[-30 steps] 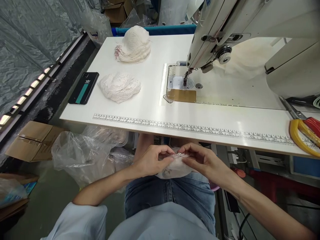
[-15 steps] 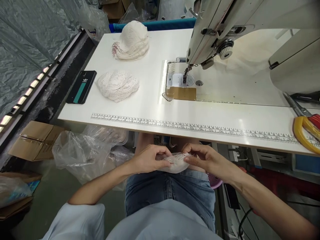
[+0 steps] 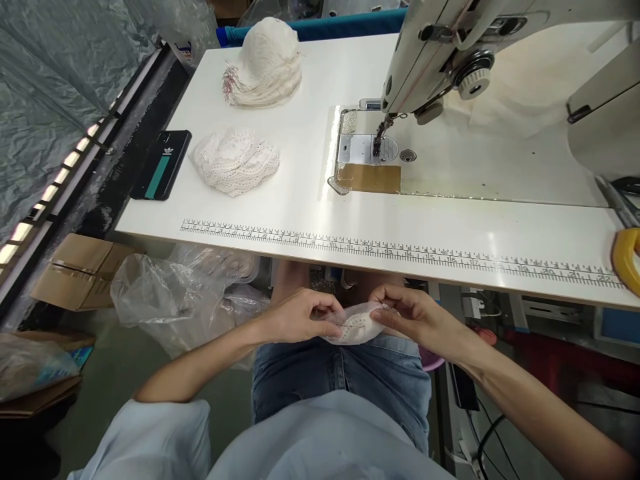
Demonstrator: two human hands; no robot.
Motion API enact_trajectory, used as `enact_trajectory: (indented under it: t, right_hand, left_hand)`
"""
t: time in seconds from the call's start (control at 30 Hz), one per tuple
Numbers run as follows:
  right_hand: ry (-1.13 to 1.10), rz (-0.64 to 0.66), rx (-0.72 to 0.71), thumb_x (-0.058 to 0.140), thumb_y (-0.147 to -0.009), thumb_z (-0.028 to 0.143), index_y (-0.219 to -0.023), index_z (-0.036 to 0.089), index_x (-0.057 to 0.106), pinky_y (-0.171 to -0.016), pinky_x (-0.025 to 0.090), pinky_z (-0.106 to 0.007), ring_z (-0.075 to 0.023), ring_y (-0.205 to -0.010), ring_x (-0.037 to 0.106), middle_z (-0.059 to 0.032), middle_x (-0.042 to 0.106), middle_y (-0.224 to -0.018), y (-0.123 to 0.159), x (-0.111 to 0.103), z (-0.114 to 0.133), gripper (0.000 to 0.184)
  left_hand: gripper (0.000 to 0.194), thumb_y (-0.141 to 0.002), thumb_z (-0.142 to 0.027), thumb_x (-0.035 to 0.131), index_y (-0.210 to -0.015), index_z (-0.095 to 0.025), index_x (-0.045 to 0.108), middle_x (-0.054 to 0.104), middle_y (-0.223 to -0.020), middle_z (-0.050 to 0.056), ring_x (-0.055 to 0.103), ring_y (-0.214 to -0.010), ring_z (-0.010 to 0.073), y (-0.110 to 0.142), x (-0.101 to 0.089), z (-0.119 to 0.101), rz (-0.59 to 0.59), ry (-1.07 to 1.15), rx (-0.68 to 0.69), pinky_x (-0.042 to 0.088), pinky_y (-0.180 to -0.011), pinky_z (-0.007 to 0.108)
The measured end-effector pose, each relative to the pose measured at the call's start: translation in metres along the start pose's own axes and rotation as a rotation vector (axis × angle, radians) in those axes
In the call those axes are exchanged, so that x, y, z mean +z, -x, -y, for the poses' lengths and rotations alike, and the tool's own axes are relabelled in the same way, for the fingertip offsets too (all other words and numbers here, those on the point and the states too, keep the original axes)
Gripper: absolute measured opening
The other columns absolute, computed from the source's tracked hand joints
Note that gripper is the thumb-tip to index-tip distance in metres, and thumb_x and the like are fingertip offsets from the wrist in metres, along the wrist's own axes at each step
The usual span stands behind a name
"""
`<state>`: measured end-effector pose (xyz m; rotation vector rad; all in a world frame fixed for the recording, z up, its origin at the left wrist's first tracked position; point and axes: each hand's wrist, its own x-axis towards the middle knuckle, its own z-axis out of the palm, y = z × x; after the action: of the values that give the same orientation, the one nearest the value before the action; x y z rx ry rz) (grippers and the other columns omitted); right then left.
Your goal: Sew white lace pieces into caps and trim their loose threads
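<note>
Over my lap, below the table's front edge, both hands pinch a small white lace piece (image 3: 354, 326). My left hand (image 3: 295, 317) grips its left end with curled fingers. My right hand (image 3: 413, 315) grips its right end, thumb pressed on top. The lace sags a little between them above my blue jeans.
A white sewing table (image 3: 310, 220) with a printed ruler along its front carries a sewing machine (image 3: 450, 60), two heaps of white lace pieces (image 3: 235, 160) (image 3: 265, 63), a black phone (image 3: 161, 165) and yellow-handled scissors (image 3: 627, 257). A plastic bag (image 3: 175, 300) and cardboard boxes (image 3: 80, 270) lie on the floor at left.
The two hands have stayed at my lap, working the lace piece between the fingers. The view has tilted slightly; the table things have not moved.
</note>
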<state>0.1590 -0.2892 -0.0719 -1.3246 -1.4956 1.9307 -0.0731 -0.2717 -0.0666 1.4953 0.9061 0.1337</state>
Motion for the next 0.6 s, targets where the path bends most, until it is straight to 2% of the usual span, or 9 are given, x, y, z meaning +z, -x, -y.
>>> enact_trajectory:
  t: [0.23, 0.37, 0.47, 0.53, 0.6]
  right_hand:
    - [-0.009, 0.074, 0.017, 0.059, -0.080, 0.042, -0.092, 0.020, 0.056, -0.060, 0.045, -0.026, -0.0147, -0.072, 0.056, -0.0036, 0.061, -0.085, 0.006, 0.003, 0.003, 0.026]
    - [-0.060, 0.092, 0.012, 0.060, -0.080, 0.038, -0.089, 0.020, 0.057, -0.060, 0.045, -0.024, -0.0133, -0.070, 0.056, -0.0020, 0.063, -0.082, 0.006, 0.007, -0.002, 0.021]
    - [-0.086, 0.077, 0.007, 0.059, -0.081, 0.036, -0.090, 0.020, 0.058, -0.062, 0.045, -0.024, -0.0130, -0.070, 0.056, -0.0019, 0.064, -0.081, 0.006, 0.007, -0.007, 0.019]
    - [-0.079, 0.055, 0.006, 0.060, -0.081, 0.036, -0.090, 0.020, 0.059, -0.063, 0.045, -0.024, -0.0133, -0.072, 0.057, -0.0019, 0.064, -0.082, 0.007, 0.006, -0.008, 0.019]
    - [-0.048, 0.043, 0.008, 0.061, -0.080, 0.037, -0.090, 0.020, 0.060, -0.064, 0.046, -0.024, -0.0140, -0.073, 0.058, -0.0020, 0.064, -0.083, 0.008, 0.005, -0.008, 0.019]
  left_hand:
    - [0.023, -0.084, -0.032, 0.054, -0.084, -0.014, 0.068, 0.067, -0.077, 0.002, 0.058, -0.069, 0.0121, 0.001, 0.000, -0.003, -0.028, -0.004, -0.051, 0.041, -0.061, 0.018]
    - [0.026, -0.086, -0.032, 0.050, -0.080, -0.015, 0.069, 0.069, -0.077, 0.002, 0.060, -0.070, 0.0115, 0.003, -0.001, -0.006, -0.075, -0.015, -0.069, 0.042, -0.062, 0.018]
    - [0.023, -0.080, -0.037, 0.060, -0.086, -0.016, 0.069, 0.069, -0.081, 0.002, 0.061, -0.073, 0.0121, 0.006, -0.001, -0.005, -0.025, 0.009, -0.051, 0.042, -0.063, 0.018]
    - [0.030, -0.073, -0.037, 0.068, -0.094, -0.017, 0.067, 0.069, -0.083, 0.001, 0.060, -0.073, 0.0122, 0.007, -0.001, -0.004, 0.025, -0.022, -0.037, 0.041, -0.062, 0.018]
    - [0.030, -0.072, -0.036, 0.069, -0.094, -0.016, 0.067, 0.068, -0.080, 0.000, 0.058, -0.069, 0.0113, 0.008, -0.001, -0.002, 0.041, -0.073, -0.041, 0.039, -0.060, 0.017]
